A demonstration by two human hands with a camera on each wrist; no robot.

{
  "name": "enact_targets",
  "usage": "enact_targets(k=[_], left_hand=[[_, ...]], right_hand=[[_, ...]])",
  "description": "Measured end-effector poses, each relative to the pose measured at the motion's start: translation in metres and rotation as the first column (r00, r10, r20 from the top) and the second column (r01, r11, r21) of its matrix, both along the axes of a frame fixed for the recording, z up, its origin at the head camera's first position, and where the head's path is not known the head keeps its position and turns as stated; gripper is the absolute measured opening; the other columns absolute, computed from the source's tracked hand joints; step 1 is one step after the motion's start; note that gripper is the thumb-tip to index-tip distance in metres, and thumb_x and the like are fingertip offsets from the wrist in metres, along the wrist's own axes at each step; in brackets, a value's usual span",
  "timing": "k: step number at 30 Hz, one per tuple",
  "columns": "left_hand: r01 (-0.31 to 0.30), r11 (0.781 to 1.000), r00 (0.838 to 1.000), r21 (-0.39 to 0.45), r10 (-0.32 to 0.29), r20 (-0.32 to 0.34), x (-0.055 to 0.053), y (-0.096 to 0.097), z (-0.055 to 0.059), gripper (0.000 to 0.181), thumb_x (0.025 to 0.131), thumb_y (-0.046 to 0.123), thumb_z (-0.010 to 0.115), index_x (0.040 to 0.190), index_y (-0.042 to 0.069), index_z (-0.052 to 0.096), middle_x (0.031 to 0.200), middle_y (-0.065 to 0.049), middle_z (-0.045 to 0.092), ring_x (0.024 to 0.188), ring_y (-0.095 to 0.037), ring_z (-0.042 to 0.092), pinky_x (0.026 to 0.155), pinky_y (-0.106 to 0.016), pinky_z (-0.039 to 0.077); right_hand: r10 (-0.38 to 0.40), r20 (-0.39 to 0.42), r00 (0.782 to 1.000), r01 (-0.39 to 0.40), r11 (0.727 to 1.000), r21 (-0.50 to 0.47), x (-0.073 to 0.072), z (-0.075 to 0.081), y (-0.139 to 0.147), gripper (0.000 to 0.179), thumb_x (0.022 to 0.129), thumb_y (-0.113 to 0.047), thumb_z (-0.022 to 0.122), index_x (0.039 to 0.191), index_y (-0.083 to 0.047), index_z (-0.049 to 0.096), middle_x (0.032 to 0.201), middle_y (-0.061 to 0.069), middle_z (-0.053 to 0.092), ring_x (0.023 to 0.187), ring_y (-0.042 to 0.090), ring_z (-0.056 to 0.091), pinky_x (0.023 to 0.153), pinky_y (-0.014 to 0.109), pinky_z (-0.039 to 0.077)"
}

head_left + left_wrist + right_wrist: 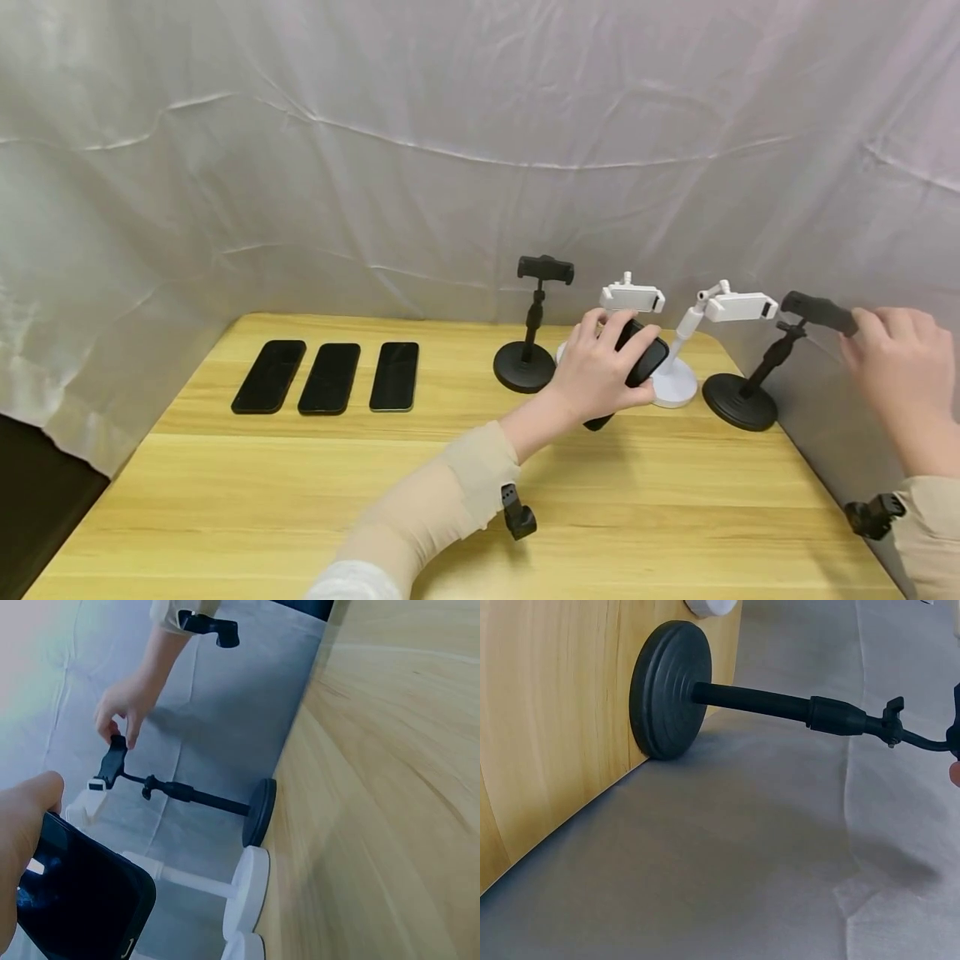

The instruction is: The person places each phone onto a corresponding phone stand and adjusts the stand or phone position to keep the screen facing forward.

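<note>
My left hand [592, 367] grips a black smartphone [650, 360] above the table, in front of the white phone stands. In the left wrist view the phone [82, 896] is tilted, with the left hand [16, 840] along its edge. At the far right, my right hand [903, 354] holds the end of the clamp [819, 312] on a black phone stand. Fingers and thumb pinch that clamp in the left wrist view. The stand's round base [671, 690] rests near the table edge; in the right wrist view the hand is almost wholly out of frame.
Three black smartphones, the left [270, 377], middle [330, 378] and right [394, 377], lie in a row on the wooden table [262, 492]. Another black phone stand [527, 367] and two white ones, including the nearer-right one [675, 383], line the back. Grey cloth [420, 167] hangs behind.
</note>
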State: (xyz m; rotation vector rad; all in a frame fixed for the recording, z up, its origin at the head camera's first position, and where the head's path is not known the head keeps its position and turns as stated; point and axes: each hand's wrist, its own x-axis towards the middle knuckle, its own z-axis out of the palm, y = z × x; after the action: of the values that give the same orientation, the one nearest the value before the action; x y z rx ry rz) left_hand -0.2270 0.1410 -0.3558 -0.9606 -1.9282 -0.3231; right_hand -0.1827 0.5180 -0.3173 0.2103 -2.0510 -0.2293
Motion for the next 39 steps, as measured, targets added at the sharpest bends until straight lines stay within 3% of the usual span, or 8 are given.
enact_targets(k=[9, 15, 22, 29, 39], left_hand=[[0.005, 1.0, 1.0, 0.011, -0.005, -0.015, 0.0, 0.016, 0.013, 0.058, 0.075, 0.051, 0.057, 0.127, 0.026, 0.062, 0.129, -0.007, 0.056, 0.108, -0.026, 0.052, 0.079, -0.032, 0.049], [0.014, 1.0, 0.999, -0.01, -0.014, -0.029, -0.001, 0.025, 0.019, 0.058, 0.076, 0.051, 0.056, 0.128, 0.024, 0.063, 0.131, -0.008, 0.056, 0.109, -0.026, 0.053, 0.085, -0.034, 0.047], [-0.002, 1.0, 0.998, -0.005, 0.001, -0.065, 0.0, 0.038, 0.02, 0.059, 0.078, 0.056, 0.054, 0.128, 0.027, 0.062, 0.128, -0.004, 0.06, 0.107, -0.025, 0.056, 0.079, -0.03, 0.05], [0.006, 1.0, 1.0, -0.026, -0.006, -0.024, 0.003, 0.047, 0.023, 0.061, 0.076, 0.058, 0.056, 0.13, 0.028, 0.06, 0.132, -0.003, 0.056, 0.11, -0.024, 0.052, 0.072, -0.027, 0.049], [-0.003, 0.999, 1.0, -0.036, 0.002, -0.014, 0.001, 0.056, 0.023, 0.062, 0.076, 0.057, 0.057, 0.13, 0.027, 0.059, 0.132, -0.004, 0.055, 0.11, -0.025, 0.051, 0.08, -0.03, 0.046]], right_hand=[[-0.026, 0.022, 0.999, 0.025, 1.0, 0.007, 0.002, 0.003, 0.0, 0.028, 0.082, -0.009, 0.061, 0.104, 0.009, 0.061, 0.098, 0.031, 0.062, 0.092, 0.053, 0.053, 0.067, 0.062, 0.04], [-0.022, 0.006, 1.0, 0.022, 1.0, -0.003, 0.0, 0.003, -0.001, 0.029, 0.078, -0.004, 0.065, 0.104, 0.008, 0.062, 0.097, 0.03, 0.062, 0.093, 0.052, 0.053, 0.068, 0.063, 0.039], [-0.009, 0.008, 1.0, 0.01, 1.0, -0.023, -0.001, 0.004, 0.002, 0.029, 0.08, -0.009, 0.062, 0.103, 0.008, 0.062, 0.097, 0.03, 0.062, 0.091, 0.052, 0.052, 0.067, 0.063, 0.037], [-0.002, -0.007, 1.0, 0.002, 0.999, -0.041, -0.001, 0.003, 0.003, 0.03, 0.078, -0.008, 0.063, 0.103, 0.008, 0.062, 0.097, 0.03, 0.061, 0.091, 0.053, 0.051, 0.066, 0.064, 0.036], [0.002, 0.009, 1.0, -0.002, 0.999, -0.032, 0.0, 0.001, -0.001, 0.031, 0.075, -0.003, 0.066, 0.104, 0.008, 0.062, 0.095, 0.031, 0.061, 0.09, 0.053, 0.052, 0.066, 0.064, 0.038]])
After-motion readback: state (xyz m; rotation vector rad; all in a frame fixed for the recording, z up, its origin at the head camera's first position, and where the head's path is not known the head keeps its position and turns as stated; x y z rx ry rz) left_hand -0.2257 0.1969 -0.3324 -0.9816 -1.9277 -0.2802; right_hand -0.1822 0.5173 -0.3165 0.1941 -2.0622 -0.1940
